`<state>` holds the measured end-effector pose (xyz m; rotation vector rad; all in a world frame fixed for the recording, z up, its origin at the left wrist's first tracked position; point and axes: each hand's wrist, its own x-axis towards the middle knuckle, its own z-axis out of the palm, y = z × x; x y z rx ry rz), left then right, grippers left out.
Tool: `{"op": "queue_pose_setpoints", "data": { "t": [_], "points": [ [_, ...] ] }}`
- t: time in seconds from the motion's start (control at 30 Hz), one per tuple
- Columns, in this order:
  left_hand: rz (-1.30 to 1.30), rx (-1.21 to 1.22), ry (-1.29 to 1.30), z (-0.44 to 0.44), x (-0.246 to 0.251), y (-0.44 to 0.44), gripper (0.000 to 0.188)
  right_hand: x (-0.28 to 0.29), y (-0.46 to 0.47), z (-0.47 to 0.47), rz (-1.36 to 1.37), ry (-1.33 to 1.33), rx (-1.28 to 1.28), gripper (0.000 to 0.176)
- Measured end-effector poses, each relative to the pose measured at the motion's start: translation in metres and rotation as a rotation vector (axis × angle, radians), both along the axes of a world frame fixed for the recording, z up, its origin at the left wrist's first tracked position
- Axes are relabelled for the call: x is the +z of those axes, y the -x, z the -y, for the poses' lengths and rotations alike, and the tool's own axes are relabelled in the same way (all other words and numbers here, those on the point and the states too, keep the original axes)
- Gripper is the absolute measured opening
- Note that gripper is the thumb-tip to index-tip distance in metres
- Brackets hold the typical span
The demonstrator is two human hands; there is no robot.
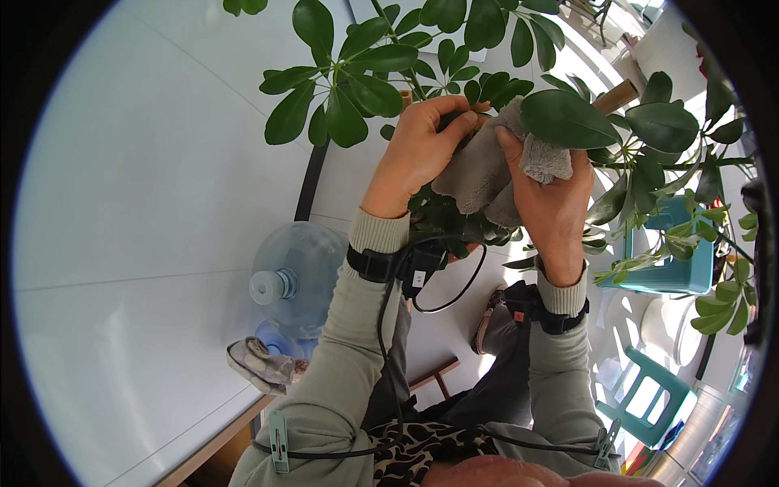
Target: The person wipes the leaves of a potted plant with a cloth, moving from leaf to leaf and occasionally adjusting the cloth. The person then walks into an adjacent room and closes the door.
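My right hand [548, 195] holds a grey plush cloth [481, 164], its thumb pressed over the folds beneath a large green leaf [569, 120]. To its left, my left hand [426, 140] pinches thumb against forefinger at a small brownish plant part [482, 107] beside the cloth's upper edge. Whether that piece is a leaf or a stem cannot be told. Broad-leaved branches of a potted umbrella plant [377, 91] surround both hands, and a wooden stake [618, 96] rises at the upper right. The pot is mostly hidden below the foliage.
A large clear water jug [298, 274] stands left of my forearm, with a crumpled patterned cloth [261, 365] near it. Teal plastic stools [700, 262] are at the right, one lower down. Cables run from my wrist straps. Leafy branches reach across the right side.
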<state>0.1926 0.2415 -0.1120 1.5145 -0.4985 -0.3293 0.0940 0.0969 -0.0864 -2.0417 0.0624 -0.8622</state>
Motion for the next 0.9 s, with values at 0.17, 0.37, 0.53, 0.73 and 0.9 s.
{"op": "queue_pose_setpoints", "data": {
  "t": [0.17,0.37,0.53,0.73,0.9],
  "points": [
    [-0.305,-0.037,0.099,0.001,0.007,0.01,0.061,-0.017,-0.013,-0.007,-0.042,0.025,-0.002,0.034],
    [-0.377,-0.093,0.065,0.001,0.01,0.009,0.085,-0.034,-0.021,0.0,0.037,0.134,-0.015,0.038],
    [-0.388,-0.14,0.023,0.004,0.008,0.008,0.086,-0.036,-0.019,-0.006,0.019,0.303,-0.098,0.044],
    [-0.386,-0.144,0.16,0.007,0.01,0.012,0.096,-0.029,-0.01,-0.019,-0.084,0.231,0.057,0.049],
    [-0.498,-0.172,0.242,0.005,0.007,0.003,0.101,-0.023,-0.014,-0.014,-0.114,0.177,0.213,0.048]
  ]
}}
